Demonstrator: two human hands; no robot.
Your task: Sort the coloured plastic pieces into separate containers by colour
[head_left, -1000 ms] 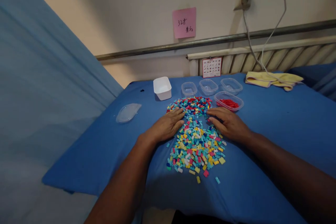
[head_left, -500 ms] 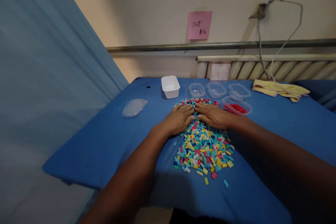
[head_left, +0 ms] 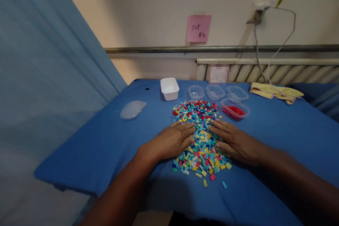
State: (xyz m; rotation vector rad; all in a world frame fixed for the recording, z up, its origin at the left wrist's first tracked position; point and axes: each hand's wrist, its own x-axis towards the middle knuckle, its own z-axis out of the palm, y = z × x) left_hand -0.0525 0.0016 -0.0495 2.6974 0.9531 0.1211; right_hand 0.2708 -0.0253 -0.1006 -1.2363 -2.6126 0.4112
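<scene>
A long heap of small coloured bricks (head_left: 199, 127), red, blue, teal, yellow, pink and white, lies on the blue cloth-covered table (head_left: 106, 141). My left hand (head_left: 173, 139) rests flat and open on the heap's left side, fingers stretched toward the middle. My right hand (head_left: 234, 140) lies flat and open on the right side, fingers pointing left into the bricks. Neither hand holds anything. A clear tub with red bricks (head_left: 235, 108) stands just beyond my right hand.
A white square tub (head_left: 170, 89) and three clear tubs (head_left: 215, 92) stand in a row at the back. A clear lid (head_left: 132, 109) lies at the left. A yellow cloth (head_left: 275, 91) with a cable lies back right. A blue curtain (head_left: 47, 77) hangs left.
Both hands have drawn back toward me along the heap and parted, after meeting at its far end half a second ago. The far part of the heap is uncovered now.
</scene>
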